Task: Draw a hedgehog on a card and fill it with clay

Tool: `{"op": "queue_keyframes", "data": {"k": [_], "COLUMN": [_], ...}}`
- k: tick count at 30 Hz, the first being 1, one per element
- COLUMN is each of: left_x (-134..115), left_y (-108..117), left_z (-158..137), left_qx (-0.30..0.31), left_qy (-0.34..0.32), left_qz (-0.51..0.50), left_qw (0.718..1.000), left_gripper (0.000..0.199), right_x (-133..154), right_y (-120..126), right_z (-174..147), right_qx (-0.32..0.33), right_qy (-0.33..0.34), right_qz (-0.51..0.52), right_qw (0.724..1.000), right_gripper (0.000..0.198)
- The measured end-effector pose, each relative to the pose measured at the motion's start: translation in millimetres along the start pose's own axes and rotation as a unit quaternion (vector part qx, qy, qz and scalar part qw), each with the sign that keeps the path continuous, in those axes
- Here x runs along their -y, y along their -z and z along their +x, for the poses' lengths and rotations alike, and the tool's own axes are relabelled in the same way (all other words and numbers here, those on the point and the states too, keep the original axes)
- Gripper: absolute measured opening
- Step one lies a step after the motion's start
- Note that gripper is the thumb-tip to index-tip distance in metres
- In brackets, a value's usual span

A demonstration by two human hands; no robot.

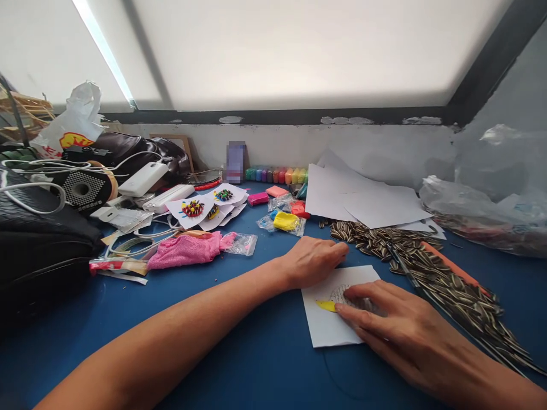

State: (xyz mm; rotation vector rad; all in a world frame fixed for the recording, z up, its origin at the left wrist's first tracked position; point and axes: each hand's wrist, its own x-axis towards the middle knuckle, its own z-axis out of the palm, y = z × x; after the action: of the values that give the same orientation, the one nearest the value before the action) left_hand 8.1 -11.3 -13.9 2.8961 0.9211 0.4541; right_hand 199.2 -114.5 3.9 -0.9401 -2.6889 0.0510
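A white paper sheet (pixel 318 330) lies on the blue table, bearing a line drawing (pixel 341 293) of a rounded shape with a scaly pattern. Flat yellow clay (pixel 326 306) fills the drawing's pointed left end. My right hand (pixel 397 324) rests over the sheet, fingers stretched and apart; a fingertip touches the edge of the yellow clay, and the hand covers part of the drawing. At the sheet's top edge is my left hand (pixel 318 259), its fingers curled closed beside the striped sunflower seeds (pixel 363 236). Whatever those fingers may hold is hidden.
Sunflower seeds spread along the right, with an orange strip (pixel 453 267) among them. Behind lie white sheets (pixel 363 193), a yellow clay pack (pixel 286 221) and a row of coloured clay (pixel 277 175). Seed-decorated papers (pixel 192 209), a pink cloth (pixel 186 250), cables and bags crowd the left.
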Motion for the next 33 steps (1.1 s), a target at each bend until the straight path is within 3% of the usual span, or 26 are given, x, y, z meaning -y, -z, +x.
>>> {"op": "queue_keyframes", "data": {"k": [19, 24, 30, 33], "left_x": [0, 4, 10, 15], "left_y": [1, 7, 25, 41], "left_z": [1, 3, 6, 4], "left_qx": [0.003, 0.013, 0.034, 0.101], "left_qy": [0.026, 0.101, 0.100, 0.080], "left_qz": [-0.035, -0.141, -0.332, -0.381], "left_qw": [0.999, 0.985, 0.937, 0.916], "left_gripper": [0.020, 0.018, 0.028, 0.027], "right_x": [2, 5, 6, 6], "right_y": [1, 2, 1, 0], "right_z": [4, 7, 7, 7], "right_qx": [0.016, 0.036, 0.033, 0.038], "right_qy": [0.012, -0.002, -0.004, -0.005], "right_qz": [-0.034, -0.023, -0.013, -0.013], "right_qw": [0.999, 0.999, 0.999, 0.999], "right_gripper": [0.031, 0.029, 0.029, 0.028]}}
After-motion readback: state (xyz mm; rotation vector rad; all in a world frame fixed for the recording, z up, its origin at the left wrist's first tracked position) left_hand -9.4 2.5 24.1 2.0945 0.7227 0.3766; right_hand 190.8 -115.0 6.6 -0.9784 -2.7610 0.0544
